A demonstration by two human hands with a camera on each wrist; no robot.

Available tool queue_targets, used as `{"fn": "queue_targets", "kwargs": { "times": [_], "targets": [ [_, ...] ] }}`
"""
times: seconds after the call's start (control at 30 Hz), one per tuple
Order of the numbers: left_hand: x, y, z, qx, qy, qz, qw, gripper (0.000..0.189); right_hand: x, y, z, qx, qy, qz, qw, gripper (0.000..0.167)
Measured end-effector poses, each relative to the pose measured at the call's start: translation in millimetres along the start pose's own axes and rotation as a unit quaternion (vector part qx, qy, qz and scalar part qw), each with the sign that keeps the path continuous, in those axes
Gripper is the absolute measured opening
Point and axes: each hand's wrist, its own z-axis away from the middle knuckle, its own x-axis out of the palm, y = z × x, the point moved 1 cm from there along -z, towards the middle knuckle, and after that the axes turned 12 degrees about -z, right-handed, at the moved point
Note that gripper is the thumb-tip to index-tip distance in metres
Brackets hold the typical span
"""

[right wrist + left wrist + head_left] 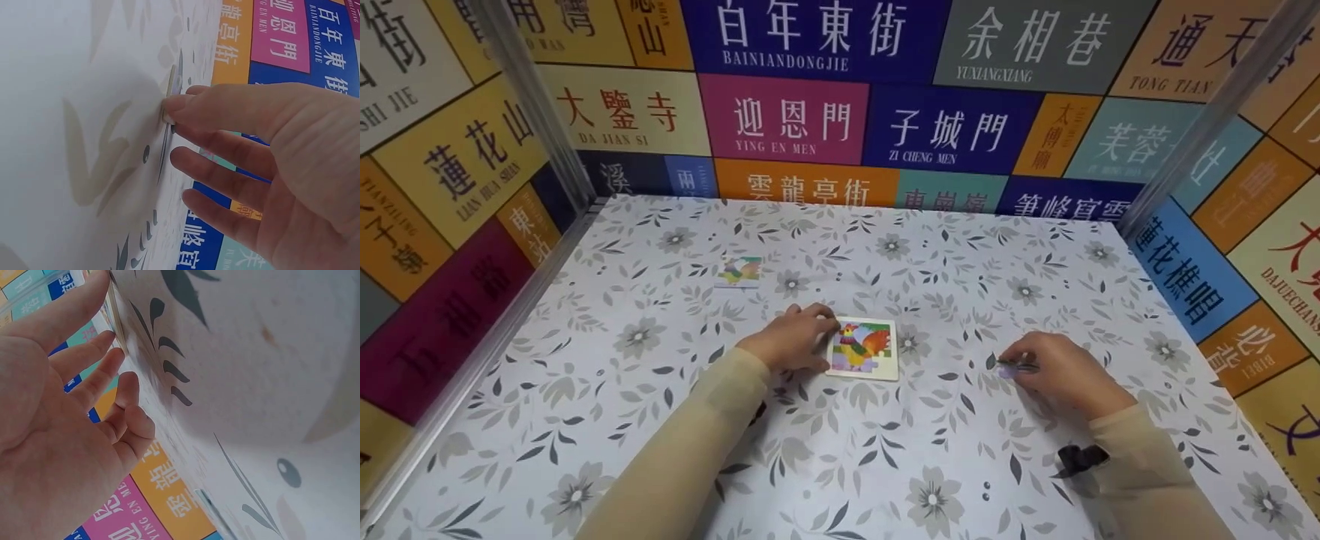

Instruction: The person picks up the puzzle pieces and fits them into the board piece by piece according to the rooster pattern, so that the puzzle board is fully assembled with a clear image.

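Observation:
A small jigsaw puzzle of a rooster (pixel 858 346) lies in its pale frame near the table's middle, with a blank strip at the lower right. At the frame's left edge rests my left hand (pixel 791 339); in the left wrist view its thumb and fingertips (pixel 115 354) touch that edge. Further right, my right hand (pixel 1054 369) pinches a small flat puzzle piece (pixel 1014 367) between thumb and forefinger, close to the tabletop. From the right wrist view the piece (pixel 170 84) shows edge-on, its other fingers held off it. The picture on the piece cannot be made out.
A rooster picture card (pixel 740 271) lies on the table, up and left of the puzzle. White floral cloth covers the table (pixel 945 435). Walls of coloured sign panels (pixel 791 120) stand behind and at both sides, with clear posts (pixel 562 161) at the corners.

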Motion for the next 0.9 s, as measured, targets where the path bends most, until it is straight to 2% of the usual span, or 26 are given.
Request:
{"fn": "queue_targets", "kwargs": {
  "times": [0.13, 0.4, 0.7, 0.9],
  "targets": [
    [0.4, 0.4, 0.8, -0.003, -0.003, 0.006, 1.0, 0.063, 0.4, 3.6, 1.2, 0.008, 0.005, -0.004, 0.9999, 0.027],
    [-2.7, 1.4, -0.3, -0.016, -0.011, 0.002, 0.9998, 0.063, 1.4, 5.9, -0.3, -0.006, 0.022, 0.02, 0.9996, 0.015],
    [-2.0, 1.4, -0.6, -0.018, -0.018, 0.017, 0.9995, 0.066, 9.0, -2.1, -2.8, -0.012, 0.036, 0.017, 0.9992, 0.014],
    [-0.1, 0.1, -0.2, -0.006, 0.0, 0.009, 0.9999, 0.064, 13.6, -10.7, -6.1, -0.038, 0.035, 0.027, 0.9983, 0.015]
  ]
}}
